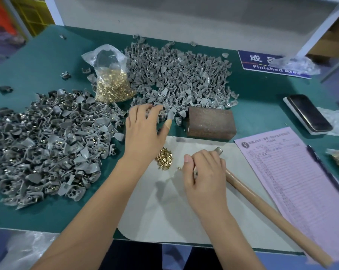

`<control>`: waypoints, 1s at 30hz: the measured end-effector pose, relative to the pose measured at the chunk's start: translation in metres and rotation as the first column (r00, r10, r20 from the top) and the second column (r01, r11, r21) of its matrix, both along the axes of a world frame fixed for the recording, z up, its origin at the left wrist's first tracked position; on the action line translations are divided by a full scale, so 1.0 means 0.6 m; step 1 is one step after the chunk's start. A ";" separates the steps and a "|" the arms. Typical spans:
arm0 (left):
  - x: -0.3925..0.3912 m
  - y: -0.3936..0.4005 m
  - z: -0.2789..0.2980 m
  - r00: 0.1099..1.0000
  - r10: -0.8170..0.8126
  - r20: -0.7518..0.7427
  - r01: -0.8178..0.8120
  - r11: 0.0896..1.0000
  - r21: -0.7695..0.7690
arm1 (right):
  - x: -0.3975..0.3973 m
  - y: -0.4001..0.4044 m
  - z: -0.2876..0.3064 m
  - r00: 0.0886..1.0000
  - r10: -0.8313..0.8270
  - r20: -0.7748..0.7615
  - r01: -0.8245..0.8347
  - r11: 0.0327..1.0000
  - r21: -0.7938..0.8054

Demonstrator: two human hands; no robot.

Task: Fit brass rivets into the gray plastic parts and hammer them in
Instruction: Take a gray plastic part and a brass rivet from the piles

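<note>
Fingers of the left hand (143,131) spread loosely over the near edge of the far pile of gray plastic parts (180,75), touching the heap; whether they have hold of one is hidden. Fingers of the right hand (203,172) are curled inward over the white mat (164,211), pinching something small and pale, possibly a gray part, though I cannot tell for sure.

From largest to smallest: a green workbench (47,217) fills the view. Two heaps of gray parts cover its far and left areas. The left heap (45,145) shows brass glinting in many pieces, so these look already riveted. The far pile looks plain gray, apparently still to do, and it is about as large. By this judgement the job is perhaps half done, with much left.

A pink form (293,182) lies at the right, with a pen (324,168) on it. A wooden-handled hammer (272,217) rests on the mat just beside the right hand, not held. A brown block (210,122), likely the anvil, sits beyond the mat. A clear bag of brass rivets (112,84) stands between the heaps. A phone (309,114) lies at the far right.

Smallest: a little cluster of loose brass rivets (164,157) on the mat between the hands, short shiny cylinders. One stray rivet (178,168) lies just beside the right thumb.
</note>
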State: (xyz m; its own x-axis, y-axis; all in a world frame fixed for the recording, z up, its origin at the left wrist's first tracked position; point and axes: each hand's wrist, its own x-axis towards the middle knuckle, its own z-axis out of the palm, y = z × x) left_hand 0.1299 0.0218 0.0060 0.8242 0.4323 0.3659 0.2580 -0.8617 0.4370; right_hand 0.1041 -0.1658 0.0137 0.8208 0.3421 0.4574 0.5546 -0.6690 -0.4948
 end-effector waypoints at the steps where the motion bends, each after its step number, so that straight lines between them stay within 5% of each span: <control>1: 0.009 0.004 0.000 1.000 0.008 -0.027 -0.007 1.000 0.010 | 0.001 0.000 -0.002 1.000 0.001 0.003 -0.001 1.000 -0.007; 9: 0.076 0.028 -0.013 0.972 0.090 -0.218 -0.090 0.996 0.011 | 0.008 0.002 -0.011 1.000 -0.007 -0.012 0.006 0.994 -0.108; 23: 0.244 0.061 0.024 0.899 -0.276 -0.339 0.337 0.932 0.134 | 0.017 0.003 -0.019 1.000 -0.012 0.024 0.013 0.998 -0.065; 30: 0.244 0.058 0.009 0.885 -0.250 -0.394 0.331 0.931 0.152 | 0.019 0.004 -0.018 0.999 -0.012 -0.034 0.009 0.997 -0.080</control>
State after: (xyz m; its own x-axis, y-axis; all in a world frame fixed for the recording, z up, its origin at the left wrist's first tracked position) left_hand 0.2762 0.0566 0.0116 0.9923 0.1000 0.0727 0.0871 -0.9828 0.1630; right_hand 0.1156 -0.1635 0.0029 0.8394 0.3679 0.4001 0.5309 -0.7130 -0.4581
